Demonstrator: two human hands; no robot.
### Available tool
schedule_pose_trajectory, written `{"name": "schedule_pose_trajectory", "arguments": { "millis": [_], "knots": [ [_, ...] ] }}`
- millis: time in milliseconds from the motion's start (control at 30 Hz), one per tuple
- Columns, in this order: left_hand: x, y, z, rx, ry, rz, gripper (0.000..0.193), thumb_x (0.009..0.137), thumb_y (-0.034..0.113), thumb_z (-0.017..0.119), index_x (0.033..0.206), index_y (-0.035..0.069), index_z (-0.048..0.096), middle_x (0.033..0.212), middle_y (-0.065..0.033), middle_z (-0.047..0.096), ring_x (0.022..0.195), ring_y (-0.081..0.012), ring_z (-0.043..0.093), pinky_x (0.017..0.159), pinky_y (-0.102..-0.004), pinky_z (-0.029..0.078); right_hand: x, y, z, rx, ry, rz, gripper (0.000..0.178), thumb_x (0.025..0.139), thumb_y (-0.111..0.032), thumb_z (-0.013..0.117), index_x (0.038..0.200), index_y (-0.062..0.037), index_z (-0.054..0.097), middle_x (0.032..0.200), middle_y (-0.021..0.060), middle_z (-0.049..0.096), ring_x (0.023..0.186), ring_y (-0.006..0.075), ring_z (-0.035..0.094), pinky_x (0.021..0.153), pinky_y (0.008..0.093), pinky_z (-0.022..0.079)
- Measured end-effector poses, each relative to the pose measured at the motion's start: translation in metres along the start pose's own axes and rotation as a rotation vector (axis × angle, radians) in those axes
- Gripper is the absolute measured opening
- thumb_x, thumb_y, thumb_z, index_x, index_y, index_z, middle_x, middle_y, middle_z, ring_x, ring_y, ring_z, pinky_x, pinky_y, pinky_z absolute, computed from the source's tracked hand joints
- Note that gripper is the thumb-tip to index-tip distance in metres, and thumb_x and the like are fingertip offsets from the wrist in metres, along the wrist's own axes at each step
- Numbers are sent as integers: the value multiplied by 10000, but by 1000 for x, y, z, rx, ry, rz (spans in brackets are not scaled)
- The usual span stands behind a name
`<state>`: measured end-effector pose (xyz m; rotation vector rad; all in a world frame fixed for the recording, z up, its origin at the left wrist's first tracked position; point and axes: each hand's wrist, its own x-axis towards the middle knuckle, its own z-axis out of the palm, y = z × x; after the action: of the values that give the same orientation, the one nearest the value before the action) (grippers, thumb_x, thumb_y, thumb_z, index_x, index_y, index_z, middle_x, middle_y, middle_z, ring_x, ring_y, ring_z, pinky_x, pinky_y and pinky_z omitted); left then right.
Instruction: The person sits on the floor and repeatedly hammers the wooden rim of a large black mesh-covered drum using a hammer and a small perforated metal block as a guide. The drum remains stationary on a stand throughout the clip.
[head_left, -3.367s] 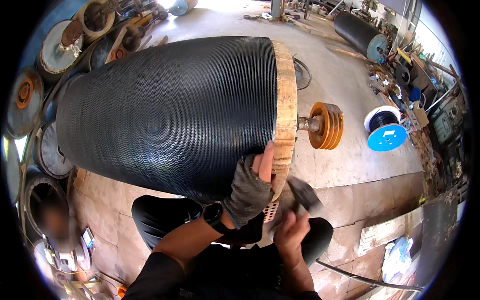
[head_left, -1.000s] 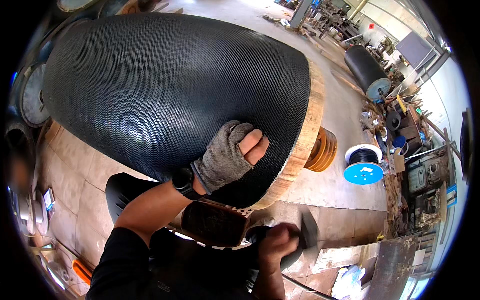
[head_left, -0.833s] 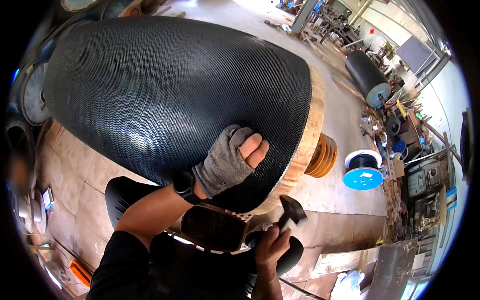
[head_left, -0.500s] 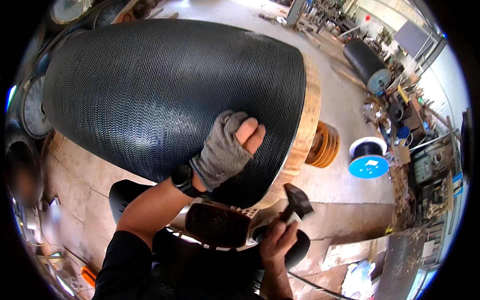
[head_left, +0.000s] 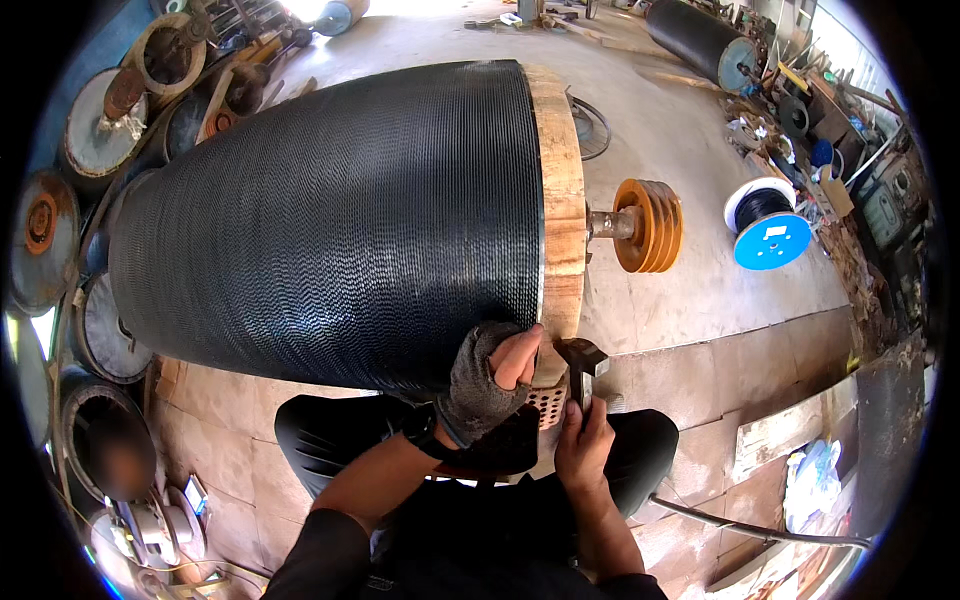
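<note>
Across the picture before me lies a large black roller (head_left: 340,230), its surface covered in fine close ridges. A pale wooden end (head_left: 562,210) rims it on the right. My left hand (head_left: 492,378), in a grey glove with bare fingertips, rests at the roller's lower right edge beside the wood. Its fingers are curled together; whatever they may grip is hidden. My right hand (head_left: 585,445) is closed round the handle of a hammer (head_left: 582,362). The hammer's dark head is up against or very close to the wooden end, just right of my left fingertips.
An orange grooved pulley (head_left: 650,226) sticks out on a shaft from the wooden end. Farther right stands a blue and white spool (head_left: 772,240) of black wire. Old drums (head_left: 105,125) crowd the left side. A hose (head_left: 760,532) and a plastic bag (head_left: 812,485) lie at lower right.
My left hand has slid down and right along the roller to its wooden edge. The hammer has come up against or near the wood. The whole view has shifted.
</note>
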<state>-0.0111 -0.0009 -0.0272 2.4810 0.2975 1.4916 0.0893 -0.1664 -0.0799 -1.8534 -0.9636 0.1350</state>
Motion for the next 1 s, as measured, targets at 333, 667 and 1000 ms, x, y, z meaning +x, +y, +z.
{"name": "schedule_pose_trajectory", "arguments": {
  "millis": [333,667,1000],
  "knots": [
    [22,19,-1,61,-97,-206,681,738,-66,673,1386,15,480,903,-73,624,757,-246,607,732,-402,470,8,-5,-3,11,3,-17,189,962,-109,628,1075,11,534,760,236,632,682,441,647,572,458,499],
    [30,18,19,182,-75,-241,769,699,-31,699,1405,-33,394,814,-76,585,741,-260,573,696,-425,460,19,-25,-13,-72,-12,-77,184,959,-104,604,1058,28,522,748,255,633,659,470,638,555,488,503],
    [29,22,25,201,-91,-283,774,729,-20,688,1428,-60,359,824,-82,568,770,-261,562,723,-441,452,15,-27,-20,94,7,-60,143,954,-95,595,995,15,513,725,280,627,675,492,636,547,484,512]
  ]
}}
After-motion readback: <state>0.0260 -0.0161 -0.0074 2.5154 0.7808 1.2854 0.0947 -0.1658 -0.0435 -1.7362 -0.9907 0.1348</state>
